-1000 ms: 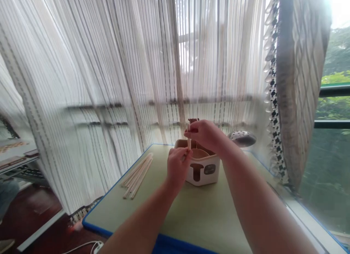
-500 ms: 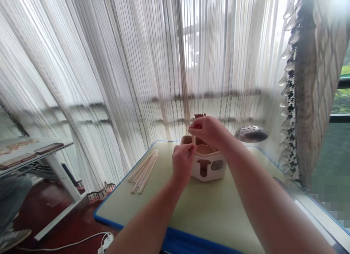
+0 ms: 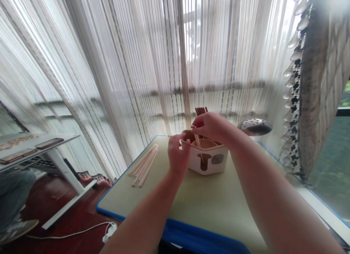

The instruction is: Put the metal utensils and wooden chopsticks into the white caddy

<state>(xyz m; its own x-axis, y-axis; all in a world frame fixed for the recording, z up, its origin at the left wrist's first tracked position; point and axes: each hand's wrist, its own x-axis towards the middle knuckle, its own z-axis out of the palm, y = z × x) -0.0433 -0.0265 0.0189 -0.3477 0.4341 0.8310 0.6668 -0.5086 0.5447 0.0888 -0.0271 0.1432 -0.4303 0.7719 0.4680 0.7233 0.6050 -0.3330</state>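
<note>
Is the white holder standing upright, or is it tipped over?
Upright: the white holder rests base-down on the table, open top upward.

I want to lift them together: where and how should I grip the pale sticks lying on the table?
Probably across the far ends of the pale sticks, coming down from above. They lie flat on the table, bunched closest there and fanned out toward the near end, so that grip should gather most.

A grey rounded label (image 3: pixel 217 159) sits on the white utensil holder's (image 3: pixel 213 168) front. Any wording there (small, blurred) cannot be read.
</note>
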